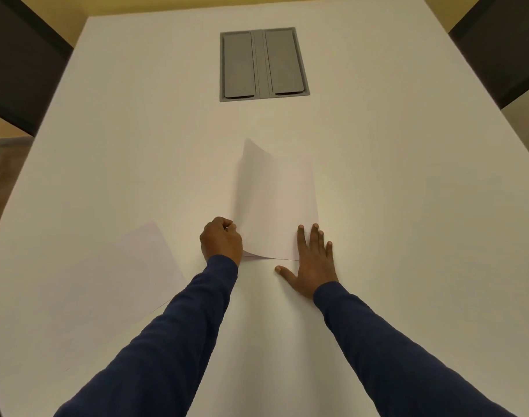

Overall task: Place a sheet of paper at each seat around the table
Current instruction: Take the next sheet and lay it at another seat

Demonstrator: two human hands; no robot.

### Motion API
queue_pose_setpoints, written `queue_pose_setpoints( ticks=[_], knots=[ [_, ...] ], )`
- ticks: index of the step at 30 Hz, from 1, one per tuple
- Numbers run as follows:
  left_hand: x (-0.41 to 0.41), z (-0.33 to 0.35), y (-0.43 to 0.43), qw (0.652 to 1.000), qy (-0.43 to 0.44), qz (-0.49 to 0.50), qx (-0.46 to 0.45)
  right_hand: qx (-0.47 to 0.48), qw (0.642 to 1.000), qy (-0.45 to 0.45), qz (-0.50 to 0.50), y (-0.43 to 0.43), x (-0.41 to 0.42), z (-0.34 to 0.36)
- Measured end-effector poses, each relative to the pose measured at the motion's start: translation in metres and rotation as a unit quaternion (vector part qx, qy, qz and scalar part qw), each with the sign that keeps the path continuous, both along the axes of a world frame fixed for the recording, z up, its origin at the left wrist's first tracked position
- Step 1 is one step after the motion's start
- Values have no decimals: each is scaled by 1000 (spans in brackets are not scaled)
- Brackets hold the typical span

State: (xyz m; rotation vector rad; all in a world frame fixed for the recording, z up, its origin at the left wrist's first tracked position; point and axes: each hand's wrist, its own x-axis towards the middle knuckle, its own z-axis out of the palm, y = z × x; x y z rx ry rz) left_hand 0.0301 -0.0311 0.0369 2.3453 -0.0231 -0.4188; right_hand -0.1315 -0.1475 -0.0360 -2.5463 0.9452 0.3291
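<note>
White sheet [275, 203] lifts from left hand [221, 239], right hand [314, 260] pressing its corner.

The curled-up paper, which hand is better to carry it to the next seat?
Probably the left. The left hand pinches the curled-up paper by its raised left edge. The right hand lies flat with straight fingers on its near right corner, gripping nothing.

Meeting room: white conference table [377, 176] with grey cable hatch [262, 64].
</note>
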Motion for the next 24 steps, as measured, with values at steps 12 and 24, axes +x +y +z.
queue_pose_setpoints(
  ticks=[12, 24],
  knots=[
    [10, 125, 72, 961, -233, -133, -63, 54, 976, -192, -92, 0, 18, 132],
    [50, 246, 201, 888, -358, -226, -180, 61, 896, -415, -143, 37, 19, 320]
  ],
)
